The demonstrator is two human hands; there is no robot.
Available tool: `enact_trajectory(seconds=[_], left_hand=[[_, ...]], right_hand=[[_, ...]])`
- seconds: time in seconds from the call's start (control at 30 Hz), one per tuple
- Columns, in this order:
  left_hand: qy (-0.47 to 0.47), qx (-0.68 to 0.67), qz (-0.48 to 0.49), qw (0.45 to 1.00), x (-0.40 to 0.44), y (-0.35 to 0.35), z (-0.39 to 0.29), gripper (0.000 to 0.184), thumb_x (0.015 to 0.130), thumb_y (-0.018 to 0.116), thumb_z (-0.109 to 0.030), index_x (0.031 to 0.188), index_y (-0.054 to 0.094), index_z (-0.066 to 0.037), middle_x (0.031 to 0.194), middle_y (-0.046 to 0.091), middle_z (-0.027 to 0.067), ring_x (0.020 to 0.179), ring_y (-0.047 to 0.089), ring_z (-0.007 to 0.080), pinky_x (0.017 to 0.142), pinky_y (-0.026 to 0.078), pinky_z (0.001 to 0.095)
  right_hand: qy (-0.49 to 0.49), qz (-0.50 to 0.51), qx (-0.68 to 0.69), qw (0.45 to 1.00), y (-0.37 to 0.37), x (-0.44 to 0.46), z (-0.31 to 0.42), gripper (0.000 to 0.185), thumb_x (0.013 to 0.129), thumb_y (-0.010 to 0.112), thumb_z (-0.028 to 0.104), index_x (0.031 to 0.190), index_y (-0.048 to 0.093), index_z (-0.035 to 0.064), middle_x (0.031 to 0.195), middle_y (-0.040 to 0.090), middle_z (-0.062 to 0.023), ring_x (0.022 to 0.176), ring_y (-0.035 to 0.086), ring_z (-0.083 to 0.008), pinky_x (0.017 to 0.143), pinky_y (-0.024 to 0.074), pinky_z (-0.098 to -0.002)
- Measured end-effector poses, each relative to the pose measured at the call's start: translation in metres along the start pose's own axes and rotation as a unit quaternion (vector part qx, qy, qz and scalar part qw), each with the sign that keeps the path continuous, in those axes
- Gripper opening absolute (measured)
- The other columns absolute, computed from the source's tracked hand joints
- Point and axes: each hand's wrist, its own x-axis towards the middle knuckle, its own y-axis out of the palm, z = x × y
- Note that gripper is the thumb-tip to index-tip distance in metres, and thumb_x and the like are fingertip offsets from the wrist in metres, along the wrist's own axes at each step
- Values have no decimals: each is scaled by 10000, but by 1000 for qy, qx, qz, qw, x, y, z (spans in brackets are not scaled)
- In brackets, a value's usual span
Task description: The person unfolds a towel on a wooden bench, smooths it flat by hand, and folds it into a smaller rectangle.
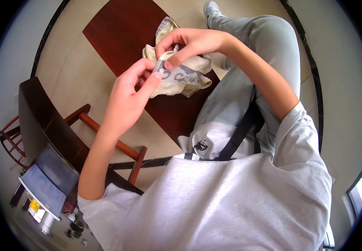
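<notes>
Over the dark red bench, a cream cloth with grey scrollwork hangs bunched between two bare hands; I can't tell from here how much of its weight the wood takes. The left hand pinches a folded edge between thumb and fingers, and right beside it the right hand has its thumb and fingertips closed on the same edge, hiding a good piece of the pattern. One corner with a dark key-pattern border sticks out toward the bench's far end. Close against the bench on the person's right come the legs in pale jeans, covering part of its side, with a white shoe farther out past them. A black strap crosses the lap at the bench's near end, where the grey T-shirt crowds in. Left of the bench, across a strip of tile, stands a dark table, a red-brown wooden frame jutting from it into that gap. Farther from the bench on that side are a spindle-backed chair and a blue-grey panel; well off to its right, a window lets in daylight.
</notes>
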Motion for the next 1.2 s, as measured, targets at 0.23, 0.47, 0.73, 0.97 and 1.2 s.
enact_trajectory(seconds=[0.23,0.47,0.73,0.97,1.2], left_hand=[[1,-29,-29,999,1,0,-3,115,986,616,-115,1044,590,-20,835,575,-39,735,490,23,679,424,191],[0,-36,-40,999,2,-1,-4,91,976,609,-84,1036,589,-19,848,580,-32,749,497,27,689,418,191],[34,-38,-88,995,2,-7,-11,78,977,599,-87,997,579,-15,863,577,-16,766,489,24,690,391,188],[-74,-116,-20,990,3,-4,-14,178,988,630,-164,1054,595,-2,925,660,27,835,576,34,733,462,207],[-99,31,18,994,2,-15,-7,320,1030,583,-256,1184,624,22,1021,678,40,926,603,69,850,479,244]], right_hand=[[-28,-41,39,998,4,4,4,161,840,711,92,984,672,34,925,654,22,869,596,-54,807,470,-232],[-25,-23,43,998,3,5,5,156,861,697,134,978,679,33,915,666,22,868,602,-41,810,477,-220],[-23,-55,51,997,-2,2,6,221,869,708,108,1069,663,28,936,699,-9,823,642,-62,749,509,-205],[-57,-94,52,993,3,5,4,155,886,709,123,1012,678,39,971,691,-7,904,625,-66,844,495,-231],[-103,-120,87,984,5,7,2,261,871,741,242,1079,727,84,1003,711,-13,935,641,-83,876,486,-243]])
